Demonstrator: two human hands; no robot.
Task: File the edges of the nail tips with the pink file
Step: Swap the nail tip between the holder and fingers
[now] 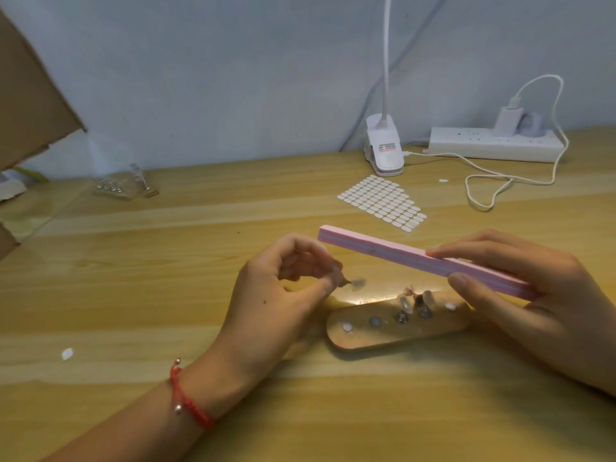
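Note:
My right hand grips the long pink file near its right end; the file slants up to the left, above the table. My left hand pinches a small peg with a clear nail tip on its end, just below the file and apart from it. In front of both hands lies an oval wooden holder with several round sockets, and a few more clear nail tips stand on pegs at its back.
A sheet of white oval adhesive tabs lies behind the file. A white clip lamp, power strip and looped cable sit at the back right. A clear packet and cardboard are at the left. A white scrap lies front left.

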